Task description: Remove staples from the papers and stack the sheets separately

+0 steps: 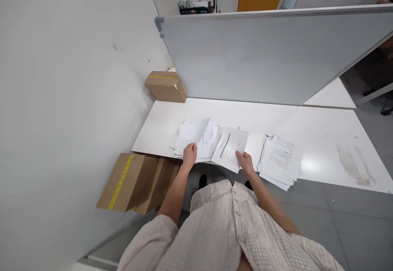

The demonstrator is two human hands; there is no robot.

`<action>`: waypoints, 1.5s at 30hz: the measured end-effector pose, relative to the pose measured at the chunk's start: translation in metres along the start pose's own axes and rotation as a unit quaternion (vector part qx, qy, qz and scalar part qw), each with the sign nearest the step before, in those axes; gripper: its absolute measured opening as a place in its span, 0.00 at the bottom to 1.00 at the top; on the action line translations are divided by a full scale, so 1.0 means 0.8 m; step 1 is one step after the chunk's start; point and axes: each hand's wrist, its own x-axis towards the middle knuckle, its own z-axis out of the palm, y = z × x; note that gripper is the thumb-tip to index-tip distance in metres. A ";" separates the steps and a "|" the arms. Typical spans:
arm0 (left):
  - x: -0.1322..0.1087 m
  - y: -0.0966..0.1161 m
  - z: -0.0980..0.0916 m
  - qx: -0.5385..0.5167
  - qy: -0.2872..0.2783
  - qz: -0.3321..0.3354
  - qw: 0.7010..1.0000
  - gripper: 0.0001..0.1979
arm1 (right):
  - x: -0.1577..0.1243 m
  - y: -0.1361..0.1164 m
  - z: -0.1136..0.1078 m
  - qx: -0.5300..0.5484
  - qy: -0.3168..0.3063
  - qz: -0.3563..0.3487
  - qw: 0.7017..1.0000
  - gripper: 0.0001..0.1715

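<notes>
My left hand [190, 154] is closed on the lower right edge of a white sheet of paper [193, 132], whose right corner lifts off the left paper stack [209, 142]. My right hand [245, 161] pinches the right edge of a printed sheet [230, 148] with a dark heading band, tilted over the table's front edge in the middle. Beneath that sheet, other paper edges show at its top. To the right of my right hand lies another stack of printed papers [281, 158], fanned and reaching past the front edge.
The white table [322, 140] has a peeled patch [354, 164] at its right. A whiteboard [245, 58] stands along the back. One cardboard box [166, 86] sits at the back left corner; more cardboard boxes [123, 181] stand below the left edge. A black basket [201, 5] is behind the board.
</notes>
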 end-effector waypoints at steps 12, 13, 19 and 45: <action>0.019 -0.003 0.000 -0.256 -0.004 -0.186 0.949 0.14 | -0.009 -0.006 0.017 -0.049 -0.064 -0.019 0.997 0.21; 0.019 -0.001 0.000 -0.267 -0.005 -0.192 0.945 0.16 | -0.010 -0.008 0.017 -0.051 -0.067 -0.020 0.996 0.21; 0.017 0.001 -0.017 -0.264 0.018 -0.189 0.946 0.13 | -0.012 -0.015 0.020 -0.059 -0.091 -0.031 0.994 0.25; -0.064 0.074 0.034 -0.171 -0.025 0.059 0.983 0.21 | -0.023 -0.045 0.019 -0.034 -0.177 -0.096 0.979 0.22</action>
